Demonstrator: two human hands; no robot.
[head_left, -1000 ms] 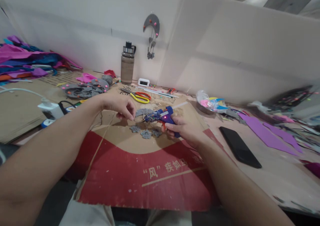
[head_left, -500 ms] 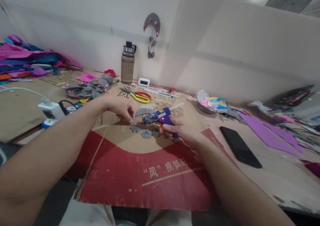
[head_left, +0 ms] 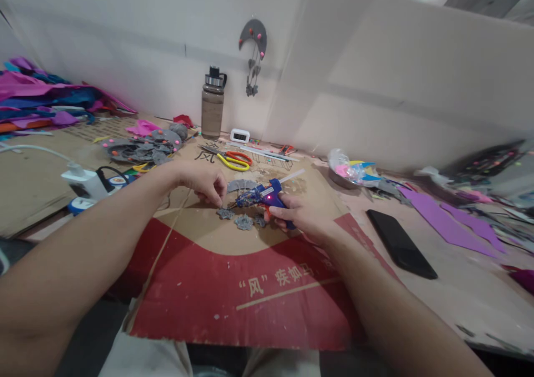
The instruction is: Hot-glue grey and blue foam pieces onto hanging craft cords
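Note:
A blue hot glue gun with a glowing red light and a clear glue stick in its back is gripped in my right hand. Its nozzle points left, close to the fingertips of my left hand. Those fingers are pinched together just above a grey felt flower; whatever is between them is too small to make out. Beside it lie a second grey flower and a third grey flower, partly below the gun. Behind the gun rests a curved grey felt piece.
Red-and-brown cardboard lies under the work. Pliers with yellow and red handles, a water bottle and a small white clock stand behind. A phone lies right, a white plug adapter left. A moon ornament hangs on the wall.
The glue gun and my right hand have shifted slightly left, bringing the nozzle a little nearer my left fingertips. My left hand stays pinched in nearly the same place.

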